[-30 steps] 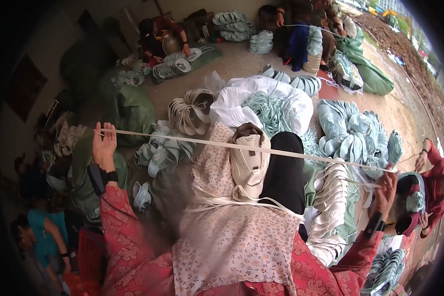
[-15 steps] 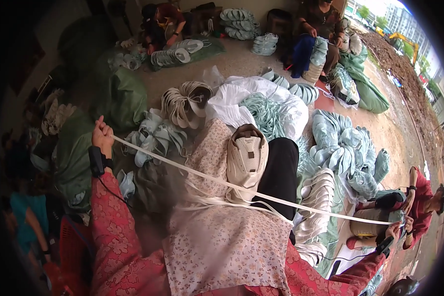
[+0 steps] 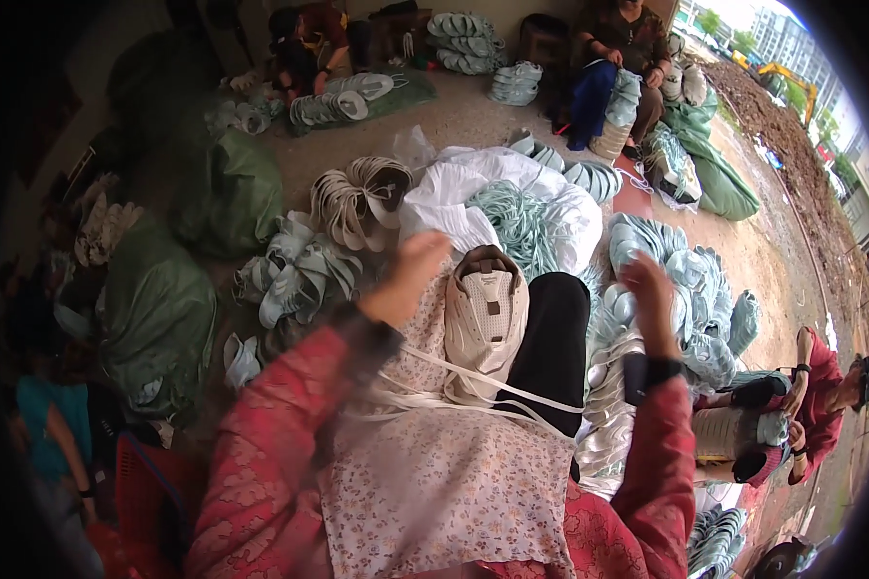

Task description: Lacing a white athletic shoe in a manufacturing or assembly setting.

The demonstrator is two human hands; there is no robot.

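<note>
A beige shoe upper [image 3: 488, 318] with a mesh tongue rests in my lap between my knees, its opening at the far end. White shoelaces [image 3: 541, 391] lie loosely across its near end and over my flowered apron [image 3: 444, 482]. Left of the upper, my left hand [image 3: 410, 280] is raised, blurred by motion. My right hand [image 3: 652, 299] is up on the other side, in front of the pale blue uppers, and is blurred too. No lace is seen stretched between the hands. Whether their fingers are closed does not show clearly.
A white sack [image 3: 444, 198] holding pale green laces [image 3: 517, 217] stands just beyond my knees. Stacked beige uppers [image 3: 357, 198], pale blue uppers [image 3: 661, 261] and white uppers [image 3: 608, 425] surround me. Green sacks [image 3: 159, 318] sit at left. Other people work farther off.
Both hands have come inward and away from the rim of the view. The white lace that was stretched taut between them now lies slack across the upper and my lap.
</note>
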